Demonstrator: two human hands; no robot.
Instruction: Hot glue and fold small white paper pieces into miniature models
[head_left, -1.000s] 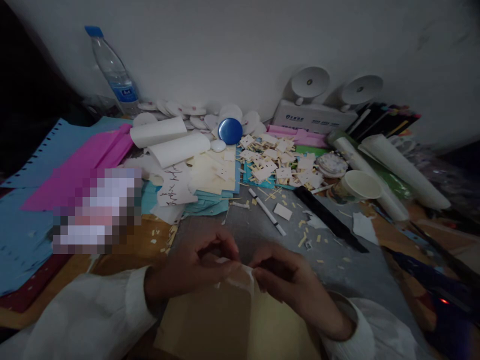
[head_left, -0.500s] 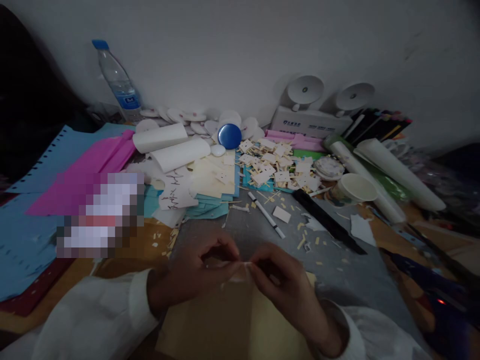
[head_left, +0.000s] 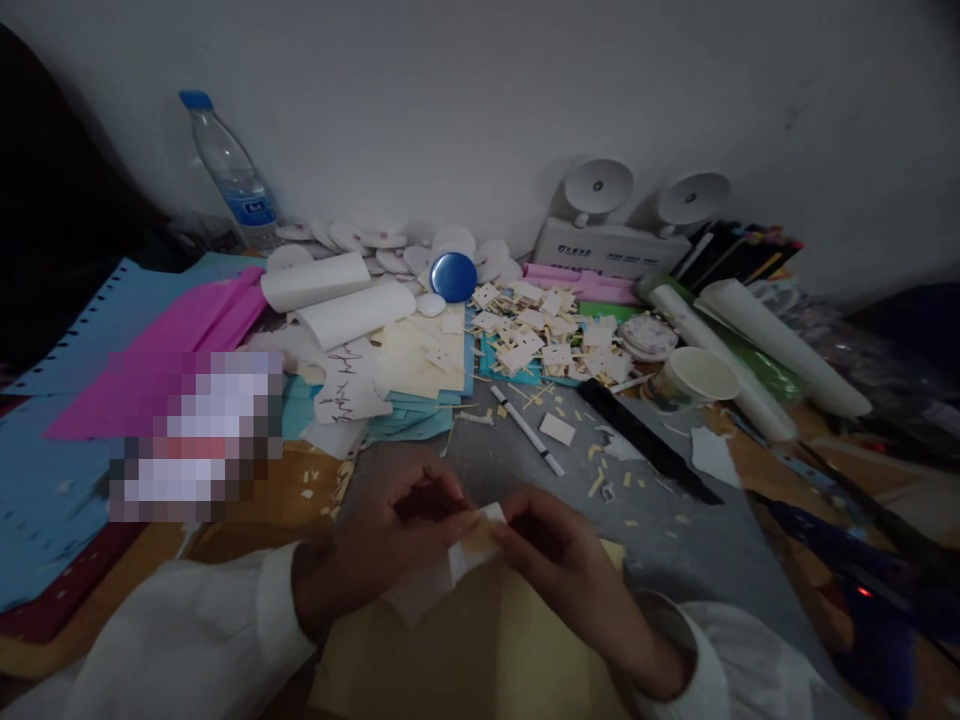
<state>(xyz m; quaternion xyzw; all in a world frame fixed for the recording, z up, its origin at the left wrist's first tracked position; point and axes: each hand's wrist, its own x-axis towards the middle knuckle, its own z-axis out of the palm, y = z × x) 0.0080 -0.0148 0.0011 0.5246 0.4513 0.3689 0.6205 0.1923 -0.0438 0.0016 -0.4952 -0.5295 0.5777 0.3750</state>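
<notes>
One thin, pale, creased sheet (head_left: 469,562)

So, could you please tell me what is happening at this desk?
A person has a thin white piece in bare hands: the left hand grips it and the right hand is at its other edge, above a tan sheet. Beyond, a white pen lies on a grey surface near scattered scraps.

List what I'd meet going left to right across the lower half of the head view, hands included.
Blue paper → left hand → white piece pinched between the hands → right hand → dark blue tool with a red light.
</notes>
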